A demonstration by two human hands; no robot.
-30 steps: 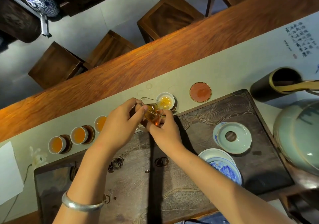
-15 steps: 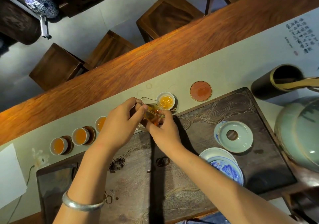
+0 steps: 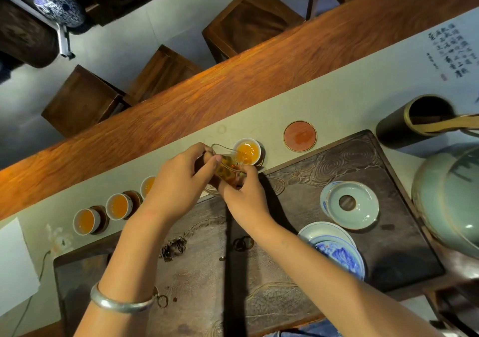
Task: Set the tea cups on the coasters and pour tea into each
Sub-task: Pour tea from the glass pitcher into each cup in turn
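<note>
A small glass pitcher [image 3: 226,166] of amber tea is tilted, its spout over a white cup [image 3: 247,152] that sits on a dark coaster and holds amber tea. My left hand [image 3: 178,183] grips the pitcher from the left. My right hand [image 3: 245,196] supports it from below and the right. Three more white cups hold tea to the left: one [image 3: 86,221] and a second [image 3: 118,206] on dark coasters, a third [image 3: 147,185] half hidden behind my left hand. A red round coaster [image 3: 300,136] lies bare to the right of the cup under the spout.
A dark carved wooden tea tray [image 3: 388,246] lies below the cups and carries a celadon lid [image 3: 352,205] and blue-and-white dishes [image 3: 339,255]. A dark tube of utensils [image 3: 412,121] and a large celadon vessel [image 3: 448,196] stand at the right. White paper [image 3: 15,264] lies at the left.
Both hands and the pitcher have stayed nearly still over the same cup. The tea level in that cup looks slightly higher.
</note>
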